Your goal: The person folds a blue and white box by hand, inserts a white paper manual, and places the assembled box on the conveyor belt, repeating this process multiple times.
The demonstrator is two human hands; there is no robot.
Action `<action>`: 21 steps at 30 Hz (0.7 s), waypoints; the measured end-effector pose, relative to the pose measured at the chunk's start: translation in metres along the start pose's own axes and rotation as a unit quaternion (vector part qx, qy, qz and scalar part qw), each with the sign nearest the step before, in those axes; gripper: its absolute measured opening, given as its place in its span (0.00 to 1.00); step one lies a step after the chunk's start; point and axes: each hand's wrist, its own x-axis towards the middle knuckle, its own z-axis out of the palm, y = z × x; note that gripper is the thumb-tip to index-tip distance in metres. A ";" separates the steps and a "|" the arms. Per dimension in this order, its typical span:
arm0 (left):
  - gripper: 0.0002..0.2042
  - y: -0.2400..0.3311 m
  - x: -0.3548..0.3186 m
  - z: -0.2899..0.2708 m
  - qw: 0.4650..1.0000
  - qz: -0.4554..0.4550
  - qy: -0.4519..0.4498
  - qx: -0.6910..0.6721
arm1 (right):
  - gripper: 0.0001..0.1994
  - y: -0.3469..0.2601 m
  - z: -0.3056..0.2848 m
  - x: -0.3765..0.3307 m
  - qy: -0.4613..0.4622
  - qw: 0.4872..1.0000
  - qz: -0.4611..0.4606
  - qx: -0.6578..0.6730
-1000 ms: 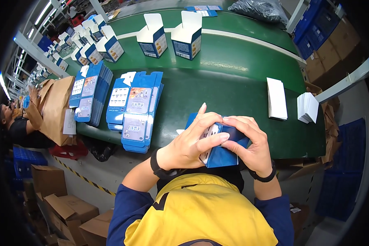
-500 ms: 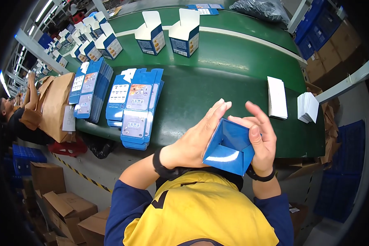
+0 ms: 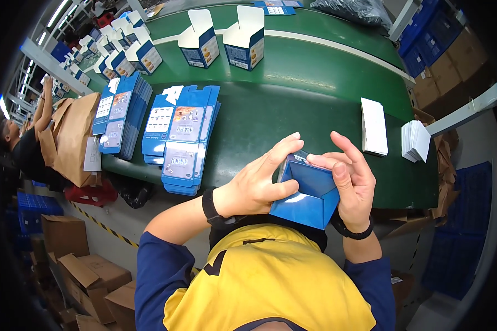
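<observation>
A blue cardboard box (image 3: 309, 208), partly folded, stands tilted between my hands just in front of my body. Its folded end panels face me. My left hand (image 3: 257, 185) grips its left side, with the thumb bent over onto the blue panels and the fingers along the outer wall. Against the right side lies my right hand (image 3: 352, 187), thumb at the upper edge and some fingers reaching over the far side. The palm hides part of that wall. Left of the hands, a stack of flat blue box blanks (image 3: 183, 138) rests on the green table (image 3: 248, 132).
A second stack of blanks (image 3: 119, 118) sits farther left, beside a brown paper sack (image 3: 74, 138). White folded inserts (image 3: 374, 127) and a fanned white pile (image 3: 415, 140) lie at right. Open-topped boxes (image 3: 244, 47) stand on the green conveyor (image 3: 315, 60). A co-worker (image 3: 30, 138) is at far left.
My left hand has gone from lying flat along the box to bending its thumb over the panels. The box has tipped slightly and shifted in my hands. The co-worker's arm has moved.
</observation>
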 end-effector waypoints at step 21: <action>0.51 0.028 -0.004 0.011 0.990 -0.143 0.005 -0.013 | 0.30 0.006 0.000 -0.007 -0.055 0.998 0.026 -0.003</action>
